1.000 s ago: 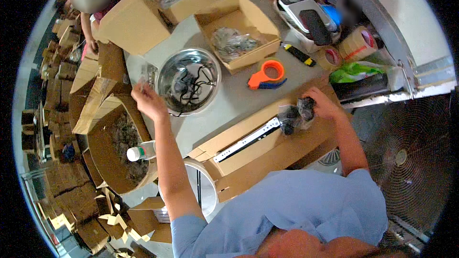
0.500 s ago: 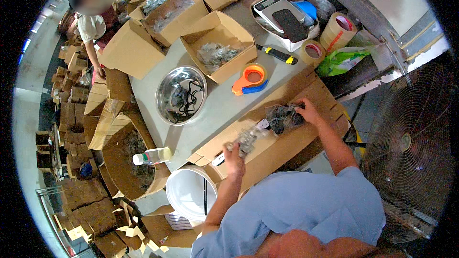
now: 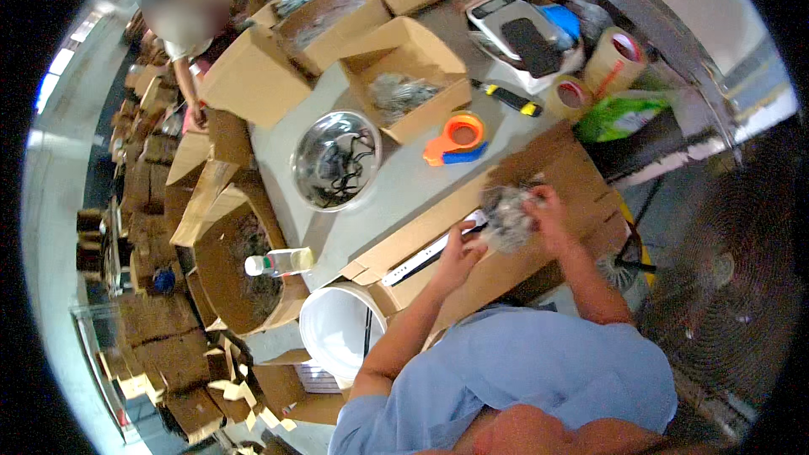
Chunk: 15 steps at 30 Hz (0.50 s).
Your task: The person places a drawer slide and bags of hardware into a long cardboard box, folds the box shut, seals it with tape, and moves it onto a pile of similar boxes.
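- Best done by keeping the clear bag of dark parts (image 3: 506,217) low over the flat cardboard sheet (image 3: 573,173), pinched at its mouth, so nothing spills.
- Right hand (image 3: 546,209) clenched around the bag, just beyond the sheet's near edge.
- Left hand (image 3: 459,254) curled at the bag's near side, touching it; grip unclear.
- Both forearms raised, elbows bent, meeting over the sheet on the bench (image 3: 396,190).

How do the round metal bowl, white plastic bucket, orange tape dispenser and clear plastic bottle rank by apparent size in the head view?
1. White plastic bucket and round metal bowl: they look alike, so neither is ranked first.
3. Orange tape dispenser.
4. Clear plastic bottle, slightly smaller.
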Each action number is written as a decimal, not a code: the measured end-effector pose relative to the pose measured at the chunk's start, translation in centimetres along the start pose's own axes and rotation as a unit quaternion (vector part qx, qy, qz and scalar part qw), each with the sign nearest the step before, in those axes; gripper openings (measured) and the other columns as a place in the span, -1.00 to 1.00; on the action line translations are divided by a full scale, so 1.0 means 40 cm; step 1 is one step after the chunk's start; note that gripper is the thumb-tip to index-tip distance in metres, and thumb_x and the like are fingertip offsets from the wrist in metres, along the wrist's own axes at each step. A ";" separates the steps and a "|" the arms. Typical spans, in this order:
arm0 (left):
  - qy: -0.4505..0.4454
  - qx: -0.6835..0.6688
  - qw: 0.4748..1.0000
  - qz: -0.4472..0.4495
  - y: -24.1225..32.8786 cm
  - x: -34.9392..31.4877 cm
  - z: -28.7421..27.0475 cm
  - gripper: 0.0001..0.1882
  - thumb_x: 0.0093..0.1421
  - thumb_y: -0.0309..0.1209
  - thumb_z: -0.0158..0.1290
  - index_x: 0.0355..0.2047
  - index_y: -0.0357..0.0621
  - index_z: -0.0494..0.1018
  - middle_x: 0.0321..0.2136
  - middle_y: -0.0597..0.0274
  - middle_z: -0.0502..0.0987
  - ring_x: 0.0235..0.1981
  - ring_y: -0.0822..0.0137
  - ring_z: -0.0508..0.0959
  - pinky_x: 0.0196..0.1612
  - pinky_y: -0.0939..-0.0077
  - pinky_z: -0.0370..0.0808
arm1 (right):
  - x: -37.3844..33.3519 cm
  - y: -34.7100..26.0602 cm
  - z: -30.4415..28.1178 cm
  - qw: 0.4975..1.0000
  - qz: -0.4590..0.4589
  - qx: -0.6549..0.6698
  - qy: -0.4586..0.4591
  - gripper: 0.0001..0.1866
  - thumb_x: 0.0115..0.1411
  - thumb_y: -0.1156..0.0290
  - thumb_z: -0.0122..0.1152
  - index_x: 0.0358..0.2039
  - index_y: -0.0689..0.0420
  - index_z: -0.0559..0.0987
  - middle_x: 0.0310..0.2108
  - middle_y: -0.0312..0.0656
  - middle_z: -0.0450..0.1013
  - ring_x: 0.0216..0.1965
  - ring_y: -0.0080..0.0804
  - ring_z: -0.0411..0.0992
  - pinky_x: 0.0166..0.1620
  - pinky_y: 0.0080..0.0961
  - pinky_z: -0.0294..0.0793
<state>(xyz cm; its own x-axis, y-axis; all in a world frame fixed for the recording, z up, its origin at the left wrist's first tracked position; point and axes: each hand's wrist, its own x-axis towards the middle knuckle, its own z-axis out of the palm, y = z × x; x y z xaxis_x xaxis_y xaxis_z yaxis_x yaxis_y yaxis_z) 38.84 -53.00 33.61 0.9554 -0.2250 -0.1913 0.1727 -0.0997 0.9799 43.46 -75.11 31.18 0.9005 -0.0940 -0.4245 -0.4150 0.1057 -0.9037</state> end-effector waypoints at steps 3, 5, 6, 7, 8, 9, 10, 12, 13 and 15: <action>0.132 0.205 0.965 0.096 -0.003 0.088 -0.171 -0.61 0.04 -0.47 0.11 -0.13 -0.26 0.29 -0.23 -0.01 0.42 -0.13 0.12 0.42 -0.12 0.30 0.36 | 0.017 -0.092 -0.095 0.996 -0.005 0.084 0.019 -0.66 0.09 0.39 0.16 -0.11 0.07 0.33 -0.25 -0.27 0.38 -0.30 -0.43 0.39 -0.31 -0.45 0.42; 0.254 0.361 0.877 0.191 0.026 0.155 -0.309 -0.67 0.00 -0.50 0.10 -0.20 -0.23 0.33 -0.26 0.00 0.43 -0.21 0.00 0.42 -0.14 0.22 0.34 | 0.058 -0.072 -0.143 0.997 0.005 0.074 0.018 -0.73 0.14 0.40 0.12 -0.16 0.06 0.33 -0.25 -0.34 0.36 -0.33 -0.47 0.39 -0.42 -0.48 0.41; 0.313 0.443 0.808 0.229 0.005 0.185 -0.400 -0.69 -0.02 -0.53 0.08 -0.22 -0.23 0.34 -0.27 0.00 0.43 -0.24 0.00 0.42 -0.15 0.19 0.33 | 0.070 -0.039 -0.152 0.999 -0.031 -0.005 -0.020 -0.73 0.14 0.40 0.11 -0.15 0.06 0.33 -0.26 -0.33 0.36 -0.34 -0.48 0.38 -0.42 -0.49 0.41; 0.315 0.472 0.813 0.128 0.016 0.212 -0.470 -0.67 -0.03 -0.47 0.09 -0.22 -0.23 0.34 -0.28 0.01 0.43 -0.24 -0.01 0.41 -0.15 0.15 0.32 | 0.071 -0.009 -0.156 0.993 -0.067 -0.083 -0.049 -0.73 0.14 0.40 0.10 -0.15 0.06 0.33 -0.26 -0.32 0.36 -0.35 -0.48 0.38 -0.42 -0.49 0.40; 0.311 0.517 0.795 0.064 0.016 0.230 -0.535 -0.56 -0.05 -0.33 0.12 -0.15 -0.21 0.32 -0.20 0.01 0.42 -0.15 0.00 0.40 -0.10 0.17 0.33 | 0.049 0.006 -0.116 0.995 -0.002 -0.082 -0.060 -0.74 0.12 0.42 0.09 -0.16 0.06 0.33 -0.28 -0.31 0.36 -0.36 -0.49 0.37 -0.43 -0.50 0.40; 0.325 0.613 0.720 0.035 0.004 0.232 -0.579 -0.46 -0.06 -0.24 0.13 -0.08 -0.19 0.29 -0.09 0.00 0.38 -0.05 -0.01 0.37 -0.04 0.20 0.33 | 0.016 0.017 -0.075 0.992 0.063 -0.082 -0.072 -0.74 0.11 0.44 0.08 -0.17 0.07 0.33 -0.29 -0.31 0.37 -0.37 -0.51 0.36 -0.43 -0.50 0.40; 0.268 0.609 0.744 -0.054 0.018 0.257 -0.593 -0.39 -0.07 -0.24 0.14 -0.02 -0.18 0.22 -0.03 -0.04 0.33 -0.01 -0.01 0.35 -0.01 0.21 0.34 | 0.011 0.086 -0.075 0.988 0.042 -0.116 -0.097 -0.76 0.08 0.44 0.09 -0.21 0.09 0.34 -0.33 -0.29 0.37 -0.39 -0.49 0.35 -0.42 -0.46 0.40; 0.205 0.601 0.759 -0.145 0.031 0.294 -0.600 -0.32 -0.08 -0.25 0.15 0.04 -0.16 0.16 0.02 -0.07 0.28 0.02 -0.02 0.33 0.01 0.22 0.34 | -0.006 0.195 -0.056 0.953 -0.016 -0.273 -0.129 -0.78 0.04 0.39 0.12 -0.30 0.15 0.38 -0.40 -0.19 0.39 -0.41 -0.37 0.37 -0.37 -0.37 0.41; 0.197 0.613 0.747 -0.168 0.027 0.308 -0.595 -0.32 -0.06 -0.27 0.14 0.05 -0.17 0.12 0.02 -0.09 0.27 0.00 -0.03 0.35 -0.02 0.20 0.37 | -0.024 0.194 -0.026 0.909 -0.051 -0.392 -0.132 -0.77 0.02 0.35 0.14 -0.34 0.19 0.40 -0.43 -0.11 0.41 -0.40 -0.27 0.40 -0.34 -0.31 0.41; 0.187 0.625 0.733 -0.192 0.014 0.336 -0.593 -0.33 -0.03 -0.30 0.12 0.05 -0.17 0.08 0.01 -0.11 0.26 -0.03 -0.04 0.38 -0.05 0.18 0.40 | -0.060 0.132 0.014 0.870 -0.012 -0.463 -0.167 -0.74 0.00 0.31 0.16 -0.36 0.21 0.42 -0.43 -0.02 0.42 -0.38 -0.15 0.41 -0.30 -0.27 0.40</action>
<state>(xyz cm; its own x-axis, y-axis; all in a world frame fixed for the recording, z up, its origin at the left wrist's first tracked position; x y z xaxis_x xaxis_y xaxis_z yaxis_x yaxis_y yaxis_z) 57.45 -33.08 32.92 0.9329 0.3109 -0.1819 0.3155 -0.9489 -0.0039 39.20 -73.79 27.45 0.8331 0.2242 -0.5056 -0.1835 -0.7504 -0.6351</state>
